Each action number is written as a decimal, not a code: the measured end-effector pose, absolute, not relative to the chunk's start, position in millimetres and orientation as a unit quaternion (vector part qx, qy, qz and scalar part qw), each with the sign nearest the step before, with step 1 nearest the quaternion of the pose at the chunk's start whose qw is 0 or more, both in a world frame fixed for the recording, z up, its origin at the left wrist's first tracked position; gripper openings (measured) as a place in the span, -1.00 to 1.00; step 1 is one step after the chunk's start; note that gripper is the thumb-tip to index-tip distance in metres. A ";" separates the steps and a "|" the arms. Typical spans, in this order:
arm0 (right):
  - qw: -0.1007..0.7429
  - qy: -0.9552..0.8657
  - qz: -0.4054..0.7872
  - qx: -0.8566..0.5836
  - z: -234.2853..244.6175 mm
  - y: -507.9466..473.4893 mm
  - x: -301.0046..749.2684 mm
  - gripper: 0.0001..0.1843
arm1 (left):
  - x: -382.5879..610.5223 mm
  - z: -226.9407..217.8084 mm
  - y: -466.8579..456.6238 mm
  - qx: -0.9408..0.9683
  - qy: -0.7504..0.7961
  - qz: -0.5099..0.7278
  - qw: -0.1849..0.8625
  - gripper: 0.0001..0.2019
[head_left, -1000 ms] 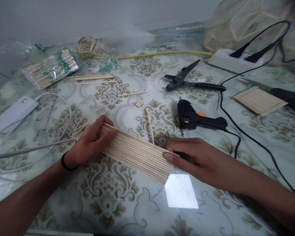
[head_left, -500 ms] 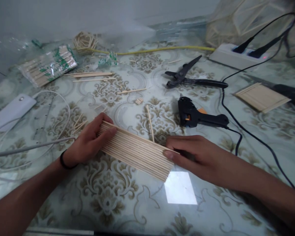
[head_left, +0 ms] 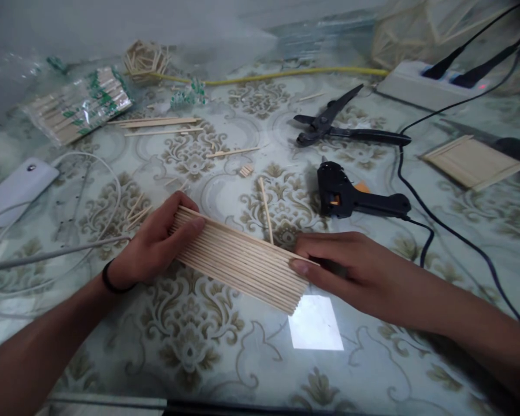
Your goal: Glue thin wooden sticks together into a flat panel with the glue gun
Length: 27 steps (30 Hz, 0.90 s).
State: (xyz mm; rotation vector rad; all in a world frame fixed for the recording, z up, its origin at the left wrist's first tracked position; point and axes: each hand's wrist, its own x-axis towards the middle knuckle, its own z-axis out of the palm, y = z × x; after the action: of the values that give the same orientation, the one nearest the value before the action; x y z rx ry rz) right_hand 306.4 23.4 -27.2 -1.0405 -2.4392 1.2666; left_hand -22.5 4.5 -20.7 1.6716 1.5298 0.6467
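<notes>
Between my two hands is a flat panel of thin wooden sticks point(head_left: 242, 258) laid side by side, tilted down to the right. My left hand point(head_left: 158, 245) grips its left end, thumb on top and fingers behind. At the upper right corner, my right hand point(head_left: 333, 263) pinches the panel's edge between thumb and fingers. One loose stick point(head_left: 266, 209) lies just behind the panel, its near end hidden by it. Beyond my right hand a black hot glue gun point(head_left: 359, 193) rests on its side on the patterned table point(head_left: 190, 358).
Black cutting pliers point(head_left: 329, 122) lie behind the glue gun. At right are a small square stick panel point(head_left: 474, 162) and a white power strip point(head_left: 433, 86) with black cords. A bag of sticks point(head_left: 80, 107), loose sticks point(head_left: 160, 122) and a white adapter point(head_left: 21, 188) with cables occupy the left.
The camera view has shifted slightly, so the tabletop things appear a little higher. Both hands keep the same hold on the stick panel, which has barely moved.
</notes>
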 end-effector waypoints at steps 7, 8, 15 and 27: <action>0.089 -0.822 0.434 -0.357 -23.3 23.7 304.4 -0.36 | -21.5 -20.3 5.0 0.659 0.597 0.255 0.379 -0.71; 0.091 -0.823 0.432 -0.356 -22.9 24.0 303.7 -0.36 | -21.7 -20.6 5.1 0.662 0.595 0.257 0.377 -0.71; 0.111 -0.832 0.421 -0.344 -21.2 24.4 301.1 -0.38 | -23.2 -23.5 6.7 0.683 0.570 0.278 0.361 -0.78; 0.125 -0.834 0.411 -0.346 -20.2 23.0 301.2 -0.34 | -24.8 -27.1 8.0 0.693 0.556 0.295 0.352 -0.78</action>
State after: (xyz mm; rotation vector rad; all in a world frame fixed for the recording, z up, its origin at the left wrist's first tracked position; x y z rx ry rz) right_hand 301.2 23.0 -20.2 -1.0077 -2.4315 1.1981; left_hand -24.8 8.0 -27.1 1.7932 1.4382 0.7625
